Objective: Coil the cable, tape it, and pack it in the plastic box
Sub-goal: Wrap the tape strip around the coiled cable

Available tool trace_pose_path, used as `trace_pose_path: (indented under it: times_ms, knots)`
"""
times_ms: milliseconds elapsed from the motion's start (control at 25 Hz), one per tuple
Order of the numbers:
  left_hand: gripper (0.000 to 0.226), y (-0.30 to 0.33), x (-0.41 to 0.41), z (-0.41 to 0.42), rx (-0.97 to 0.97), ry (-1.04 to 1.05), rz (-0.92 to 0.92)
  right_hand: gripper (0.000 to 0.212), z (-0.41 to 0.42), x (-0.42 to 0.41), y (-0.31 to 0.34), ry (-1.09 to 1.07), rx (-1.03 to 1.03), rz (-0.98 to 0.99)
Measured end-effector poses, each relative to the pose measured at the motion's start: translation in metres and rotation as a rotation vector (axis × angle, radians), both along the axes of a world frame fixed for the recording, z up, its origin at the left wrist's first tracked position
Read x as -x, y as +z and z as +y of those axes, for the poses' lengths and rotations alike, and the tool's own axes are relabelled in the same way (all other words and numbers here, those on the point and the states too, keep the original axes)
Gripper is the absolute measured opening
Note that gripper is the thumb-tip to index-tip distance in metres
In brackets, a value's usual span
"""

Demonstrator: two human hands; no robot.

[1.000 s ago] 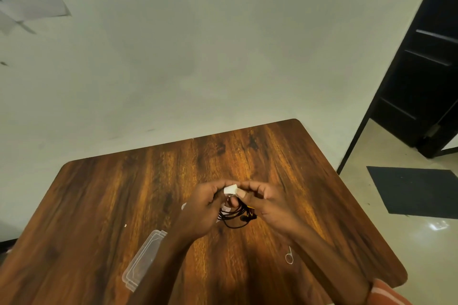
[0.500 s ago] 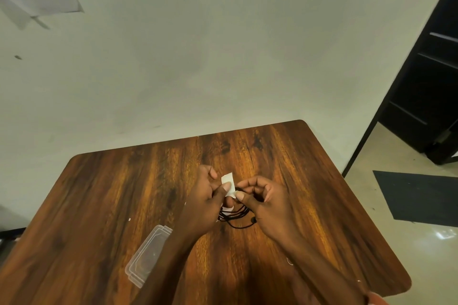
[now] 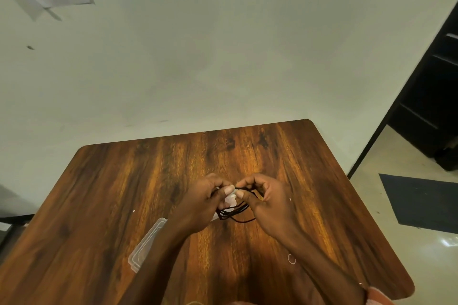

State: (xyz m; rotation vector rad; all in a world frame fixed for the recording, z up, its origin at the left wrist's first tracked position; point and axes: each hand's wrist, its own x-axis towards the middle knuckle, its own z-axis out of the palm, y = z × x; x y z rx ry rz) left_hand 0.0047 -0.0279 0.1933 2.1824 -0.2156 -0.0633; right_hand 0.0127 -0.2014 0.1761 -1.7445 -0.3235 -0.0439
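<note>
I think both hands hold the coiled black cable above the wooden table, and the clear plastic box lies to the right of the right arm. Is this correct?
Not quite: in the head view the clear plastic box lies to the left of the left arm, not to the right of the right arm. The rest holds: the left hand and right hand hold the coiled black cable above the wooden table.

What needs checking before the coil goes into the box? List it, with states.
1. Black cable gathered in loops: ok.
2. Both hands on it, left hand and right hand: ok.
3. White tape pinched at the bundle's top: ok.
4. Tape wrapped fully round: cannot tell.
5. Plastic box on the table by the left forearm: ok.
6. Box open: cannot tell.
</note>
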Motion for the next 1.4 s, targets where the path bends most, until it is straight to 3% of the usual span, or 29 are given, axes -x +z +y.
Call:
trace_pose_path:
  times_ms: [120,280,400,480,560,640,720,800,880,960,1080,1200,1400]
  knots:
    - [0.023,-0.003,-0.005,0.009,0.008,-0.027,0.096,0.02,0.004,-0.005,-0.004,0.049,0.086,-0.046]
    - [0.027,-0.016,-0.002,0.018,0.235,0.034,0.228,0.017,0.013,-0.015,-0.017,0.094,0.224,-0.169]
    - [0.019,-0.031,0.002,0.023,0.377,0.131,0.226,0.026,0.021,-0.018,-0.027,0.109,0.205,-0.059]
    - [0.019,-0.041,0.007,0.029,0.44,0.164,0.195,0.019,0.03,-0.022,-0.036,0.098,0.184,0.068]
    - [0.034,-0.051,0.014,0.032,0.347,0.144,0.149,0.014,0.036,-0.026,-0.046,0.089,0.19,0.168]
    - [0.039,-0.067,0.018,0.032,0.074,0.172,-0.004,0.019,0.043,-0.032,-0.056,0.116,0.161,0.272]
    - [0.032,-0.081,0.009,0.034,-0.093,0.253,-0.168,0.023,0.05,-0.043,-0.067,0.158,0.132,0.341]
    - [0.019,-0.091,-0.009,0.039,-0.097,0.305,-0.217,0.018,0.056,-0.061,-0.077,0.21,0.072,0.406]
    - [0.014,-0.103,-0.029,0.045,-0.004,0.415,-0.132,0.008,0.06,-0.083,-0.088,0.293,-0.006,0.531]
    - [0.012,-0.119,-0.05,0.052,0.188,0.6,0.017,0.022,0.062,-0.108,-0.102,0.349,0.008,0.626]
    - [0.01,-0.146,-0.076,0.058,0.324,0.769,0.089,0.024,0.076,-0.143,-0.125,0.281,0.094,0.585]
    - [0.008,-0.177,-0.092,0.064,0.076,0.801,0.076,0.028,0.092,-0.158,-0.15,0.138,0.209,0.544]
    - [0.007,-0.229,-0.094,0.075,-0.345,0.614,0.233,0.034,0.11,-0.155,-0.214,0.071,0.361,0.595]
